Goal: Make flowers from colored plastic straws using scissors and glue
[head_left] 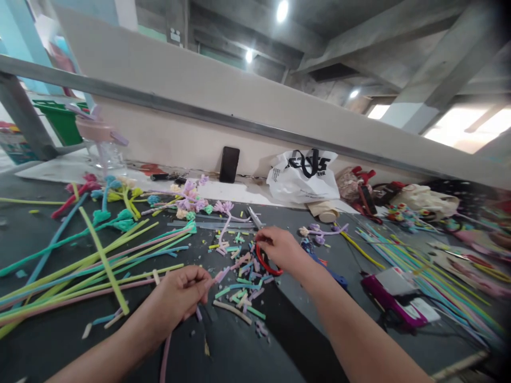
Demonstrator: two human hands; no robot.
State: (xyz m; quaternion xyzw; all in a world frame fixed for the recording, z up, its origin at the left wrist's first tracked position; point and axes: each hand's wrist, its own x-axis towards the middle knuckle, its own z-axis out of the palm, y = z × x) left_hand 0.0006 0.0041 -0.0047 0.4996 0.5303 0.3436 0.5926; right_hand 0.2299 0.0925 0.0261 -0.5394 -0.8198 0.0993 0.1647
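My left hand [187, 290] is closed in a pinch on a pink pipe cleaner [222, 274], whose tip pokes out past the fingertips toward the right. My right hand [279, 247] has its fingers curled at the scissors [263, 259]. Their red handle loops below the hand, and the blades point up and away. Between both hands lies a scattered heap of short cut pipe cleaner pieces [243, 284] in pink, green, purple and yellow. Long pipe cleaners [107, 260] spread left of my left hand. Beyond them are twisted chenille flowers [189, 197].
A phone [229, 165] leans on the partition, near a white plastic bag [303, 178]. At left stands a clear cup with a pink lid [96, 133]. To the right are a purple glue-gun-like device [393, 303], blue-handled pliers [325, 263] and more long pipe cleaners [423, 266].
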